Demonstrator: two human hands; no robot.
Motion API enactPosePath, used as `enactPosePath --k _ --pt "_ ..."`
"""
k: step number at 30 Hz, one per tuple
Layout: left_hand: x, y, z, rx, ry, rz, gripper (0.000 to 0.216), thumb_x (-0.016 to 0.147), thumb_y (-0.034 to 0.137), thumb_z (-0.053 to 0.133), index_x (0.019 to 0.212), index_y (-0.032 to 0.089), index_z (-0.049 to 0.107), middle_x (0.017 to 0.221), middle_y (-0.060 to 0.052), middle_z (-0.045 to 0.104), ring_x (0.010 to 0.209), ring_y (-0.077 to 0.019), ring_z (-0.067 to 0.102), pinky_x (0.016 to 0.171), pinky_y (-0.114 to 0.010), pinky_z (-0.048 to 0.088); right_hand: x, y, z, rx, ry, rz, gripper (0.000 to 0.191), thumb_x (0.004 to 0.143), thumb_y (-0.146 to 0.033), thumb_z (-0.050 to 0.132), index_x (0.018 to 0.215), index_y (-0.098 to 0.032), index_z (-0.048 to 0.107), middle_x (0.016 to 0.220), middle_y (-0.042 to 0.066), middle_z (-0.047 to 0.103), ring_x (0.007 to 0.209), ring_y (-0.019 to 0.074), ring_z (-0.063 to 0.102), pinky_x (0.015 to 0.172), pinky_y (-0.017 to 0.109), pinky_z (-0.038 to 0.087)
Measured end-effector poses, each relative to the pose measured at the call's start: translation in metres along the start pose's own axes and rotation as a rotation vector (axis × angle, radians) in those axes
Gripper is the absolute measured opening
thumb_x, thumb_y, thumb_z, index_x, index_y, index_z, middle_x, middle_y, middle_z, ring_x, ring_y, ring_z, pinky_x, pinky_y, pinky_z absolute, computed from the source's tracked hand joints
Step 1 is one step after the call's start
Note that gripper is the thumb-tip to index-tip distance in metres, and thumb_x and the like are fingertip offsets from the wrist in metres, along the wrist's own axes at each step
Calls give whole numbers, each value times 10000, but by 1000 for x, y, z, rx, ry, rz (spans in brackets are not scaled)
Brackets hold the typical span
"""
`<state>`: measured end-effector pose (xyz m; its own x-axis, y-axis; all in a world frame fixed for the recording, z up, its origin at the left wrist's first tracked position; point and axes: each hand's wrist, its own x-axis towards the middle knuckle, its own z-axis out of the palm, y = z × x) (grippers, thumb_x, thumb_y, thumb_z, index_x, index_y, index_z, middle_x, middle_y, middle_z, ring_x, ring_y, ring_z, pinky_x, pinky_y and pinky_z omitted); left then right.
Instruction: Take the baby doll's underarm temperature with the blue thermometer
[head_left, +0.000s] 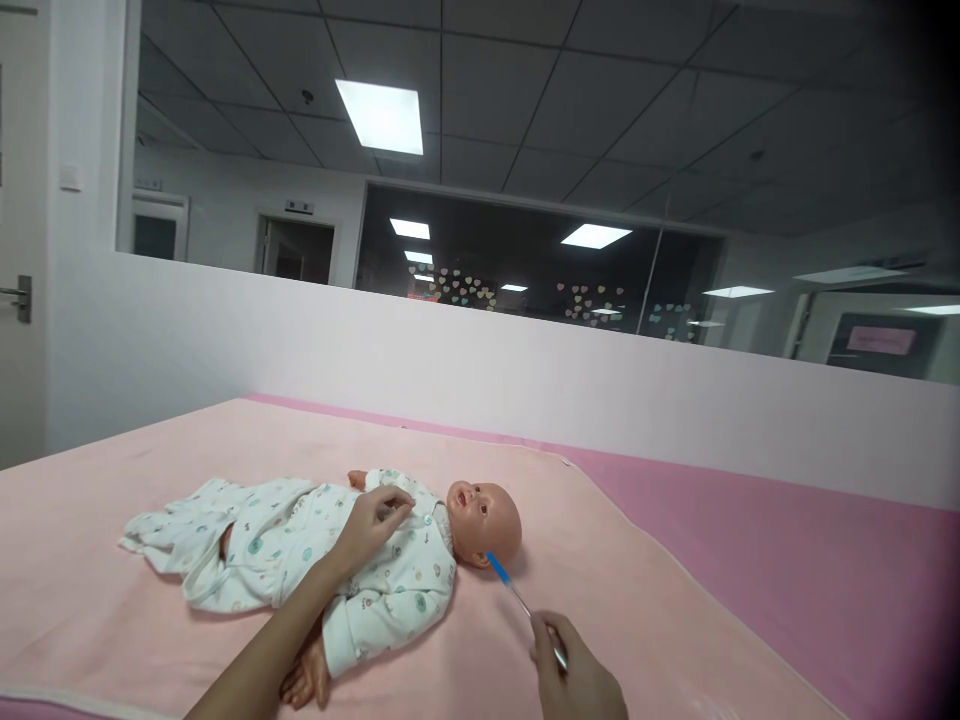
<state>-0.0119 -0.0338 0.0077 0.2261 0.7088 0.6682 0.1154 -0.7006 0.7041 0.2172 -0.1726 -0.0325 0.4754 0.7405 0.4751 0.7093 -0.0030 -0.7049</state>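
A baby doll [300, 530] is laid on its back on a light pink cover [675, 620], head to the R, legs to the L. It is dressed in a white outfit [405, 595] w/ small green & brown prints. The L hand [379, 520] is held over the doll's chest, fingers curled toward thumb; whether anything is pinched there, or the cloth touched, can't be told. The L forearm is stretched across the doll's near side, above one doll hand [309, 678].

By the R hand [574, 665], a thin blue-tipped stick [511, 587] is gripped at its lower end. Its blue tip is pointed up-L, just beside the doll's ear [481, 561]; contact can't be confirmed.

Beyond the cover's edge, a darker pink surface [787, 560] is seen, w/ a white wall [450, 360] behind, topped by a lg. window [525, 130]. A door [22, 200] is seen far L.
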Motion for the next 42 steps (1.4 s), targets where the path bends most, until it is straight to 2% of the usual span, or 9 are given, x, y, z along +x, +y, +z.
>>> enactPosePath --k 7,11,16,21,26,32,36,39,42 --pt "5 -2 -9 -757 67 -308 245 649 333 694 774 123 705 544 -12 554 554 -107 492 573 -233 389 49 -108 32 561 -442 -203 304 752 -462 527 775 -183 645 554 -2 517 484 124 457 448 233 354" --pt "7 -5 -10 -1036 218 -323 186 593 273 745 682 122 684 545 18 524 528 -56 463 586 -198 405 70 -116 58 737 -518 -174 274 717 -426 591 790 -170 653 592 -15 511 476 94 456 427 214 341" --pt "9 -7 -12 -1225 249 -354 163 608 224 736 720 129 663 535 28 507 525 -51 454 607 -200 426 76 -120 81 991 -560 -53 295 672 -417 649 795 -150 626 583 -32 524 479 65 461 465 195 378" --pt "9 -13 -17 -1315 237 -330 353 651 386 698 912 151 653 626 11 536 585 -81 492 618 -225 442 108 -151 31 901 -595 -204 241 721 -381 618 715 -144 575 568 -27 536 452 54 466 407 163 356" --pt "7 -9 -21 -1216 178 -410 473 788 513 476 976 112 640 659 -42 568 612 -122 526 613 -253 461 130 -159 -31 760 -244 -602 340 864 -376 362 664 -183 555 452 -66 468 360 57 365 288 164 220" --pt "9 -9 -19 -1192 225 -477 378 809 433 472 786 111 670 614 -41 567 567 -108 528 592 -237 463 107 -159 -20 775 -381 -650 206 788 -300 529 628 -177 572 466 -67 503 387 59 409 326 161 287" --pt "10 -11 -16 -1209 226 -487 336 800 387 498 745 104 671 595 -34 567 552 -102 529 581 -230 453 101 -174 -8 984 -445 -709 334 875 -377 367 715 -184 588 540 -50 533 407 54 412 329 153 306" --pt "11 -11 -14 -1163 225 -466 331 791 391 509 727 110 672 587 -35 575 548 -106 533 578 -233 448 98 -183 -1 948 -471 -743 294 876 -377 421 849 -139 591 740 -15 590 549 50 510 486 167 441" --pt "10 -13 -12 -1134 202 -445 321 773 397 542 726 109 675 585 -32 578 558 -105 536 574 -225 440 101 -188 -3 902 -407 -721 273 888 -343 416 782 -152 579 606 -45 543 467 47 461 386 145 382"
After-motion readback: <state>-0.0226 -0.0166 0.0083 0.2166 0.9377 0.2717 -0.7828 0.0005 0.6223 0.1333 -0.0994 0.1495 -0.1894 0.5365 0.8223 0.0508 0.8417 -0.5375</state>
